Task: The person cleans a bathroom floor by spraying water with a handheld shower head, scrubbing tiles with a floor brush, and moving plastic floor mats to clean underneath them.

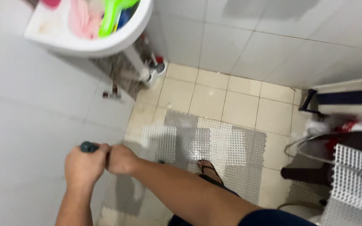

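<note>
- Dark teal handle [88, 147] pokes out of my left hand [84, 164], which is closed tight around it; my right hand [120, 159] is clenched just beside it, touching, though whether it grips the handle too I cannot tell.
- Beyond the handle lie grey and white plastic grid mats [197, 144] on beige floor tiles [208, 100]; my sandalled foot [208, 169] stands on them.
- Far above the handle hangs a white sink [118, 42].
- Mats remain on the floor; judging by that, little looks finished.
</note>
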